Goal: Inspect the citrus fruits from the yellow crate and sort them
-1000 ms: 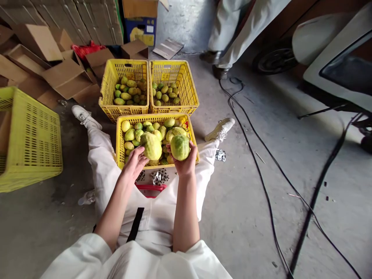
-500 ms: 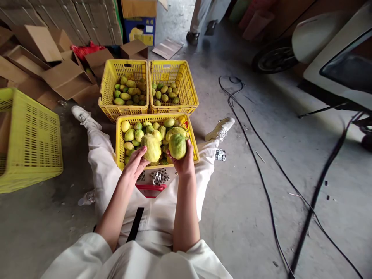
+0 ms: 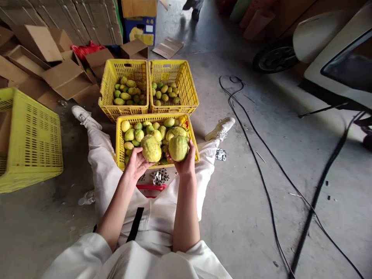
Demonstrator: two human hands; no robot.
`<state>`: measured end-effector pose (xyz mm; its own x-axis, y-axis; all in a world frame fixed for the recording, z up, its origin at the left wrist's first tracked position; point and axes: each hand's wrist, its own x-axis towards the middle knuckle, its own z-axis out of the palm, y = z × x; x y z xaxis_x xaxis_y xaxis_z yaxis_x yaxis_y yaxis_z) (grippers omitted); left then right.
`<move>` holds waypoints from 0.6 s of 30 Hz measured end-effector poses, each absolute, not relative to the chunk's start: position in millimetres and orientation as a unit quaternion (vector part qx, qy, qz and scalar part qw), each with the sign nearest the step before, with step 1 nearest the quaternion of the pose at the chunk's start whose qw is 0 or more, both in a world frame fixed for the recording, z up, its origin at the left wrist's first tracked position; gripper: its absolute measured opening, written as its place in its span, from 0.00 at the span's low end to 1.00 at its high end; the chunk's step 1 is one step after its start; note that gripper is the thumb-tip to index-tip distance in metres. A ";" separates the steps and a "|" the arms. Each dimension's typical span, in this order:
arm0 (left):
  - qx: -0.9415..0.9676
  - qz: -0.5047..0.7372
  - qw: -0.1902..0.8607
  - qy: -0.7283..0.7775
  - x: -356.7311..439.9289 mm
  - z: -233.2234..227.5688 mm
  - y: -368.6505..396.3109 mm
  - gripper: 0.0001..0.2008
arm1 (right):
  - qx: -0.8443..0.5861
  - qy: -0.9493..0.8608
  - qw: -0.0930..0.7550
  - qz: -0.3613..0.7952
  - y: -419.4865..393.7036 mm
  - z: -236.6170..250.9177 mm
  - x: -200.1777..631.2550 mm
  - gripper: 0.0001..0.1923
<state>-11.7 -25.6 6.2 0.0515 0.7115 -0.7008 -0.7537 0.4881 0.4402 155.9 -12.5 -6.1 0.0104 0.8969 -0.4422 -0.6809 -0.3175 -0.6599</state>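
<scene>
My left hand (image 3: pixel 137 162) is wrapped round a large, bumpy yellow fruit (image 3: pixel 151 148), citrus-like in look. In my right hand (image 3: pixel 186 161) is a second large fruit (image 3: pixel 178 148), pale yellow-green and ribbed. Both are held side by side, close but apart, over the near end of a low yellow crate (image 3: pixel 119 149) between my legs. Smaller yellow and green fruits (image 3: pixel 138 135) fill that crate. One more big yellow fruit (image 3: pixel 179 131) lies partly hidden behind the one in my right hand.
Behind stand two yellow crates, left (image 3: pixel 106 87) and right (image 3: pixel 186 83), with fruits inside. A taller yellow crate (image 3: pixel 35 139) is at far left, near open cardboard boxes (image 3: pixel 68 75). Black cables (image 3: pixel 263 182) cross the floor at right, by a white vehicle (image 3: pixel 340 58).
The fruit in my right hand has turned, its greener side giving way to a paler one. The left fruit has rotated slightly. The person in the background has moved farther away.
</scene>
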 end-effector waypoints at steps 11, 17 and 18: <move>0.042 0.509 0.741 0.436 -12.6 -3.8 -26.9 0.14 | -0.427 -0.162 0.620 0.638 -15.4 -10.7 156.3 0.18; 0.100 0.514 0.746 0.411 -9.3 -10.2 -31.2 0.17 | -0.434 -0.157 0.626 0.629 -13.6 -10.1 155.6 0.18; 0.099 0.512 0.749 0.409 -8.5 -10.4 -31.5 0.17 | -0.433 -0.155 0.627 0.628 -13.4 -10.2 155.5 0.18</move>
